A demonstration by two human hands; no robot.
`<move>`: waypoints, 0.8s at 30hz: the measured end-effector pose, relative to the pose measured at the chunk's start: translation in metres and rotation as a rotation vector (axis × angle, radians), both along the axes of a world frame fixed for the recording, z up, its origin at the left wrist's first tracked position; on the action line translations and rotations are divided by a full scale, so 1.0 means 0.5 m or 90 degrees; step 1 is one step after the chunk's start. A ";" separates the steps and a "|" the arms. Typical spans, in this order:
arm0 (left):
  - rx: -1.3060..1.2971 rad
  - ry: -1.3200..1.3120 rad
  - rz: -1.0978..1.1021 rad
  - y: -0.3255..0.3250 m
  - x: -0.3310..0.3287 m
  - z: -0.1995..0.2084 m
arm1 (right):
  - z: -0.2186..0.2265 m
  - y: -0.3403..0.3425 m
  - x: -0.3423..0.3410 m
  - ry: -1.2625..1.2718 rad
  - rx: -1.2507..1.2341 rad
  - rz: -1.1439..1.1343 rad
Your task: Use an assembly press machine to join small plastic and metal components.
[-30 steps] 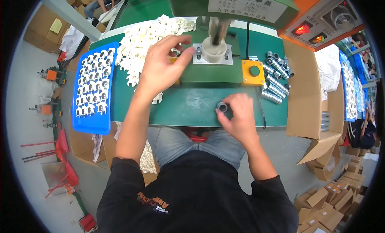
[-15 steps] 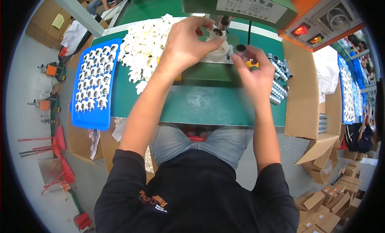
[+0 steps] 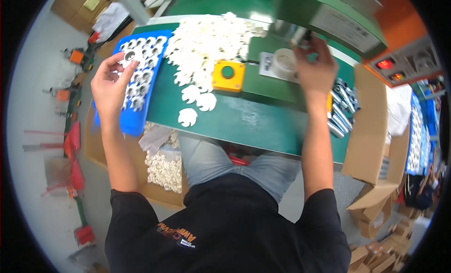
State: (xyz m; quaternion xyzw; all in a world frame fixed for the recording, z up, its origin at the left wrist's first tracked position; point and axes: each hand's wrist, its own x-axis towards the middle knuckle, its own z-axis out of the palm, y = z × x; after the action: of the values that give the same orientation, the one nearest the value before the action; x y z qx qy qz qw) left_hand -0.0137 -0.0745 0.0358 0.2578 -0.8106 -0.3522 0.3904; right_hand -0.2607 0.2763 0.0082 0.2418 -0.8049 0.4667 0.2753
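Observation:
My left hand (image 3: pixel 111 85) pinches a white plastic fitting with a metal ring in it (image 3: pixel 129 57), held over the blue tray (image 3: pixel 134 127). Rows of similar white fittings with metal inserts stand on that tray. My right hand (image 3: pixel 318 68) is raised under the green press head (image 3: pixel 324 14), its fingers closed around a short metal tube (image 3: pixel 299 35), partly blurred. Just left of this hand, a round white holder (image 3: pixel 284 64) sits on the press's metal plate.
A heap of white plastic parts (image 3: pixel 206 42) covers the back of the green table. A yellow box with a green button (image 3: pixel 228 75) stands before it. Metal tubes (image 3: pixel 342 111) lie at right beside a cardboard box (image 3: pixel 369 127). Below left is a carton of small pale pieces (image 3: pixel 164 172).
My left hand has moved from the press holder to above the blue tray, carrying a fitting. My right hand has risen toward the press head with the tube. The view has swung left.

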 end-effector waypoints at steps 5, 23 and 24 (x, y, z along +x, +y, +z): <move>0.047 -0.052 0.083 -0.020 0.115 -0.011 | -0.006 0.051 0.022 -0.013 0.047 -0.061; -0.144 -0.287 0.003 0.018 0.198 -0.119 | -0.068 0.106 0.201 -0.050 0.109 0.124; -0.211 -0.287 0.004 0.010 0.201 -0.122 | -0.067 0.103 0.208 -0.073 0.111 0.124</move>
State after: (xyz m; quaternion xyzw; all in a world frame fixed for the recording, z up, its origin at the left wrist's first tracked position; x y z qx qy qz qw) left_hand 0.0869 -0.0695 -0.0250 0.2646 -0.9229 -0.1471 0.2378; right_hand -0.1565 0.3277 -0.0255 0.3144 -0.8295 0.4328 0.1604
